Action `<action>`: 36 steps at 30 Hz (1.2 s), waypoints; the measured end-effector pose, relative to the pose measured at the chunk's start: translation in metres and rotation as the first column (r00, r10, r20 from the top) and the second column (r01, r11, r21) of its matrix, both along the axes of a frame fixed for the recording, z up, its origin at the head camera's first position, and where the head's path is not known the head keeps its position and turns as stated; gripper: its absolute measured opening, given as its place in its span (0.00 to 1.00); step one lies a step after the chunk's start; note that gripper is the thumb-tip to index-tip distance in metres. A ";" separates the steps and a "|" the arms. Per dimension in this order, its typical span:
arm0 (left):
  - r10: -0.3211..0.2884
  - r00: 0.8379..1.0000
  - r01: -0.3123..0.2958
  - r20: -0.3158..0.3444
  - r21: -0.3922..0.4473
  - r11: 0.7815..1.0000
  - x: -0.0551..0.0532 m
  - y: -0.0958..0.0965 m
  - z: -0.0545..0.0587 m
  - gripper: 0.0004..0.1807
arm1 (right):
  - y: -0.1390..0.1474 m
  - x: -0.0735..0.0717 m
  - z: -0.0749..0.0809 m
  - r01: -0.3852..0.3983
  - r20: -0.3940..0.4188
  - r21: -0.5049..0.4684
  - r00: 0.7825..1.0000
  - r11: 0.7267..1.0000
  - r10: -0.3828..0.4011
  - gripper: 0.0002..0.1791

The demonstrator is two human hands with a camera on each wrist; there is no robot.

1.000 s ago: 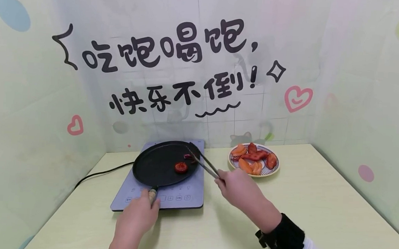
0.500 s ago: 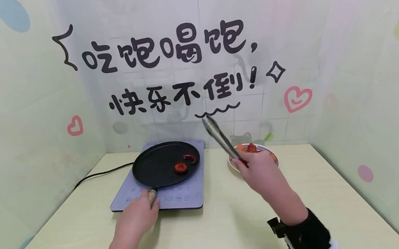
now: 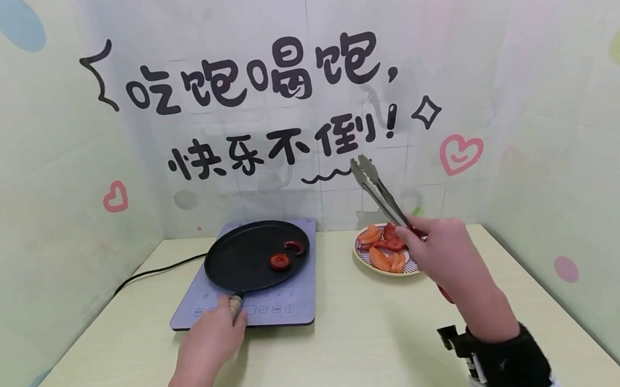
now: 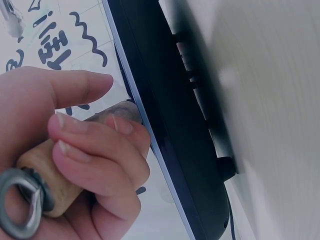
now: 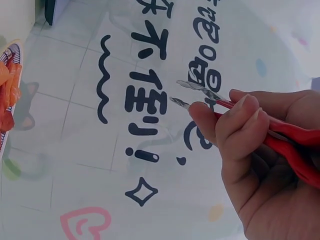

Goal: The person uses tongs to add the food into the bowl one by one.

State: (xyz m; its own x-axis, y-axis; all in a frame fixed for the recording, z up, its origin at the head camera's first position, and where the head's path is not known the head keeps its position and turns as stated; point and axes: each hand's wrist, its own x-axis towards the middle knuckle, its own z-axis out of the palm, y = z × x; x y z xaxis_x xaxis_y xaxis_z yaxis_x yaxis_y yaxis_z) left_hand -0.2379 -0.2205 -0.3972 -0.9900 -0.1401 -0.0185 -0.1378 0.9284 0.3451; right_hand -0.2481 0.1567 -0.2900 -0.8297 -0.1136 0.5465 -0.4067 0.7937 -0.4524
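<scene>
My left hand (image 3: 215, 330) grips the wooden handle (image 4: 52, 182) of a flat black frying pan (image 3: 244, 257); its metal end ring shows in the left wrist view. A round red slice (image 3: 280, 262) and a curved dark-red piece (image 3: 294, 247) lie in the pan's right half. My right hand (image 3: 452, 255) holds metal tongs (image 3: 378, 190) with red handles (image 5: 295, 150). The tongs point up and left, raised above the table, tips slightly apart with nothing between them. In the head view the right hand covers part of the plate behind it.
The pan sits on a flat induction cooker (image 3: 286, 319), whose black cord (image 3: 161, 270) runs left. At the back right stands a patterned plate (image 3: 356, 257) with several orange and red food pieces (image 3: 389, 246). A printed wall sheet (image 3: 267, 191) closes the back.
My right hand has lifted the tongs from the pan and moved right and up, now in front of the plate's right side. The curved piece stays in the pan. My left hand keeps its grip.
</scene>
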 end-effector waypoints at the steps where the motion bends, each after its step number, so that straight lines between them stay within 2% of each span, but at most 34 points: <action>1: 0.000 1.000 0.000 0.000 0.000 1.000 0.000 0.000 0.000 0.37 | 0.002 0.001 0.001 0.010 0.022 -0.003 1.000 1.000 -0.010 0.19; 8: 0.003 1.000 -0.003 0.008 -0.002 1.000 0.000 -0.001 0.000 0.37 | 0.019 0.001 0.008 0.047 0.207 -0.030 0.978 0.998 -0.040 0.25; 13: -0.001 1.000 0.001 0.010 -0.005 1.000 0.000 -0.002 -0.001 0.37 | 0.030 -0.002 0.009 0.048 0.253 -0.025 0.967 0.999 -0.040 0.14; 16: -0.002 1.000 0.002 0.003 -0.001 1.000 0.000 -0.001 0.000 0.37 | 0.037 -0.005 0.008 0.048 0.302 -0.016 0.952 0.999 -0.041 0.17; 19: -0.003 1.000 0.003 -0.003 0.004 1.000 0.001 0.000 0.001 0.36 | 0.043 -0.007 0.008 0.053 0.385 -0.019 0.922 0.998 -0.041 0.20; 23: -0.004 1.000 0.004 -0.007 0.006 1.000 0.001 0.000 0.001 0.35 | 0.049 -0.009 0.007 0.054 0.499 -0.016 0.866 0.998 -0.039 0.22; 27: -0.001 1.000 0.001 -0.005 0.007 1.000 0.001 0.000 0.001 0.36 | 0.052 -0.010 0.006 0.041 0.580 0.003 0.814 0.999 -0.035 0.20; 34: 0.000 1.000 0.000 0.001 -0.002 1.000 0.001 0.000 0.001 0.36 | 0.052 -0.009 0.001 0.024 0.632 0.036 0.774 0.999 -0.041 0.18; 36: 0.000 1.000 0.000 0.003 -0.005 1.000 0.001 0.000 0.001 0.36 | 0.051 -0.008 0.000 0.015 0.653 0.054 0.756 0.998 -0.046 0.18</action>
